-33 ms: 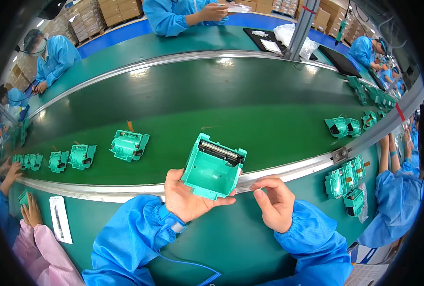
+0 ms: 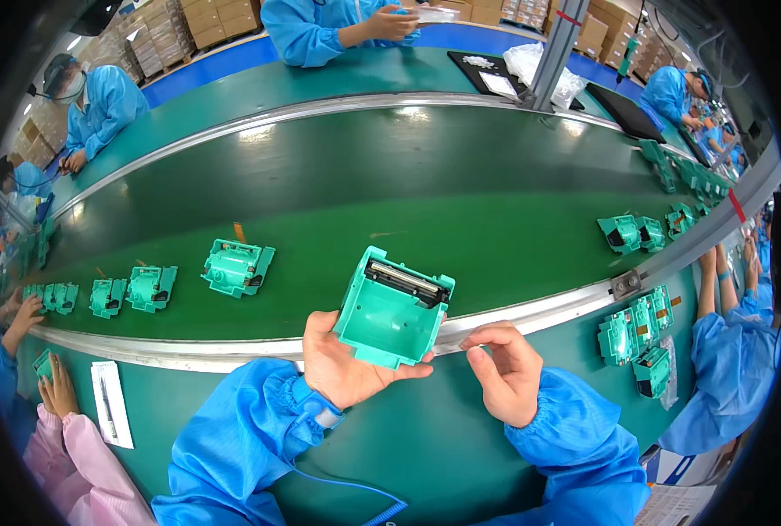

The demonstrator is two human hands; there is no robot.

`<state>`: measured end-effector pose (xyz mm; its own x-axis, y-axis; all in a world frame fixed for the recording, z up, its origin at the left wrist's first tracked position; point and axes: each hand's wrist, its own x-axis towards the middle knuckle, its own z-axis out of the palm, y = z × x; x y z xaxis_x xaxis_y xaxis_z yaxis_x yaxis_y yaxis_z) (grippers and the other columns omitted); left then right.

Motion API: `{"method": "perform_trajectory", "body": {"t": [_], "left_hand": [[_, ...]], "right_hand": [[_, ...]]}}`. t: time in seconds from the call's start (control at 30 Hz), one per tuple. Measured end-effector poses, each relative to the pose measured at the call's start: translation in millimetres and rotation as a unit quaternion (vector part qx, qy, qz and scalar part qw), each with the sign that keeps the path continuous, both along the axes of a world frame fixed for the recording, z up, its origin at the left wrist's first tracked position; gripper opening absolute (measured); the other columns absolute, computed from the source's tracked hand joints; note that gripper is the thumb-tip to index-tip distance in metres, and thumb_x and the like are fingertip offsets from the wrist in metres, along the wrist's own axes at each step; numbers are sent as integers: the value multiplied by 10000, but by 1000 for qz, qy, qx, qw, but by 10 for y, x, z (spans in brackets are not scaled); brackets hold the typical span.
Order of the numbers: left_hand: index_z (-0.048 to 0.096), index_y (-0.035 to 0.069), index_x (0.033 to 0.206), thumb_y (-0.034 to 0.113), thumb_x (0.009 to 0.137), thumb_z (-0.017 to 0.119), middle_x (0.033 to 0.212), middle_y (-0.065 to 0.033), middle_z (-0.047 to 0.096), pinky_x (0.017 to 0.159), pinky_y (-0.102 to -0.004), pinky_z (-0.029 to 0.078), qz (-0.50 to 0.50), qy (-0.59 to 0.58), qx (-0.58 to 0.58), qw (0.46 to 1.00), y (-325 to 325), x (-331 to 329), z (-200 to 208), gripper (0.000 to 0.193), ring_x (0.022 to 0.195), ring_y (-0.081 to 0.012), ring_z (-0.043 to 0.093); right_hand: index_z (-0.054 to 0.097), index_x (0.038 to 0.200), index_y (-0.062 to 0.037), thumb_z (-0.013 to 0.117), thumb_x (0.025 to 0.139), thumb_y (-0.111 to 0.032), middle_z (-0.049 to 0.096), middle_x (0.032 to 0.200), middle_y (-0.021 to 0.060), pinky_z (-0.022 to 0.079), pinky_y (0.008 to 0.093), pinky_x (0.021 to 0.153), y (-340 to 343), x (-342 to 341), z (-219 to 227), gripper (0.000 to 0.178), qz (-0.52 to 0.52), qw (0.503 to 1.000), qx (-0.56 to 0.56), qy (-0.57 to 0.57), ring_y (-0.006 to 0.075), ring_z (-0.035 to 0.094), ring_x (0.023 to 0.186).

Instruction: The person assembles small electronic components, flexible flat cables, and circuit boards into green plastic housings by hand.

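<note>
My left hand (image 2: 346, 373) holds up a teal-green plastic housing (image 2: 390, 320), its hollow side facing me. Along the housing's upper inside edge runs a black strip with a silver metal bar (image 2: 408, 279). Thumb and fingers grip it from the left and from underneath. To its right, apart from it, is my right hand (image 2: 506, 373), fingers curled and thumb and forefinger close together. Something small and pale may sit at those fingertips, too small to name. A band with a coiled blue cord (image 2: 355, 486) circles my left wrist.
Green housings (image 2: 237, 266) stand in a row on the green belt (image 2: 320, 202) at left, others (image 2: 620, 234) at right. More (image 2: 616, 339) lie on the near bench by a metal rail (image 2: 539, 324). A pen on white paper (image 2: 110, 403) lies left. Co-workers sit on both sides and opposite.
</note>
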<state>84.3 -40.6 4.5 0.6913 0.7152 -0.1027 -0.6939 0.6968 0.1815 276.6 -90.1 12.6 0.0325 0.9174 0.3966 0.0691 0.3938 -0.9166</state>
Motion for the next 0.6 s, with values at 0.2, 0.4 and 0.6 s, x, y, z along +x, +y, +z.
{"method": "perform_trajectory", "body": {"t": [0.2, 0.4, 0.6], "left_hand": [[308, 17, 1297, 449, 674, 520, 1285, -244, 344, 842, -519, 414, -4, 9, 4, 1000, -42, -19, -8, 787, 968, -374, 518], [358, 28, 1257, 367, 723, 578, 1227, -150, 438, 913, -463, 372, 98, 94, 101, 986, 12, 111, 45, 670, 1057, -288, 485], [425, 35, 1183, 80, 687, 649, 1043, -81, 468, 860, -320, 383, 310, 562, 260, 721, 283, -43, 320, 546, 991, -191, 471]], "right_hand": [[556, 922, 34, 555, 770, 59, 571, 849, 103, 435, 257, 712, 7, -9, -21, 154, 11, 1000, -19, 17, 157, 551, 775], [561, 926, 11, 576, 764, 32, 575, 840, 107, 445, 265, 700, 39, 112, 45, 164, 28, 998, -16, -50, 167, 564, 799], [506, 1097, -30, 668, 670, -84, 520, 1066, 152, 413, 377, 860, 337, 695, 803, 460, 69, 878, 66, -469, 320, 494, 1006]]}}
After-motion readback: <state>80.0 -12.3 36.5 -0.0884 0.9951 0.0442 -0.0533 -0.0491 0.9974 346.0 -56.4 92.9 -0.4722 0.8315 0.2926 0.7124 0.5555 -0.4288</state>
